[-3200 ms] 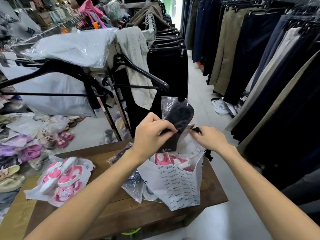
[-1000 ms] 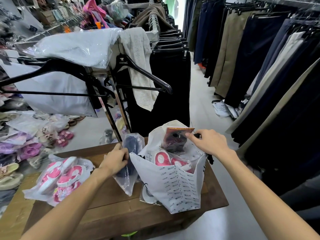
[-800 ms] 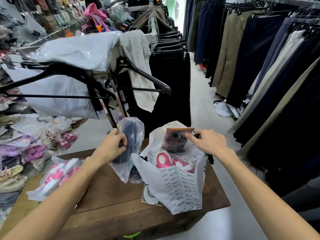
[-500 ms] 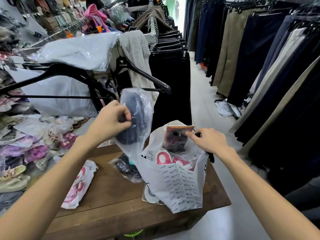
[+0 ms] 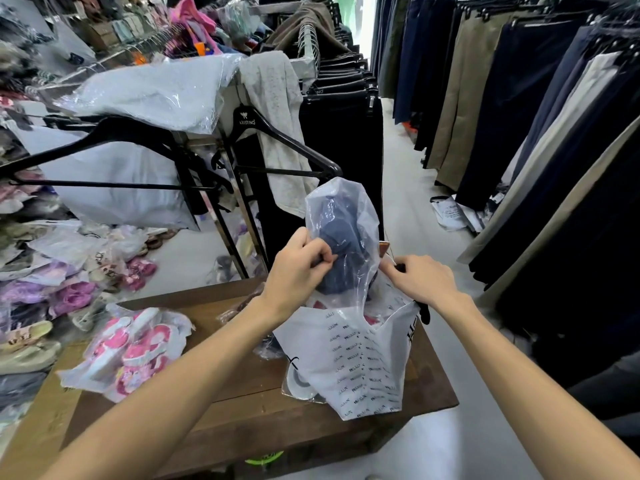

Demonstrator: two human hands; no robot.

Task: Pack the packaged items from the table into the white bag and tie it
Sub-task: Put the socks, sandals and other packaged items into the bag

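While both arms reach in from the bottom of the frame, the scene reads as follows.

Left hand: the left hand (image 5: 298, 268), at centre frame, is closed in a pinch on the side of a clear packet (image 5: 346, 244).
Clear packet: it holds a dark blue item and stands upright, its lower end inside the mouth of the white bag (image 5: 360, 368), its top rising above both hands.
Right hand: the right hand (image 5: 419, 280), just right of centre, is curled closed over the far rim of the white bag at its black handle, holding the mouth open.
White bag: it stands on the right part of the tabletop (image 5: 242, 417), printed with rows of small dark lettering; something pink and red shows inside, below the clear packet.
Pink packet: a plastic packet of pink sandals (image 5: 135, 351) lies on the left part of the tabletop, well apart from the white bag.
Under the bag: another clear-wrapped item (image 5: 299, 384) lies flat on the tabletop, partly beneath the white bag's near left corner; its contents cannot be told.
Tabletop: dark brown wooden boards, lower centre of the frame.
Behind: black hangers (image 5: 277, 140) hang on a rack in the upper centre, with dark trousers (image 5: 519, 98) on rails along the right.
Left edge: a pile of bagged footwear (image 5: 52, 278) lies on the floor.
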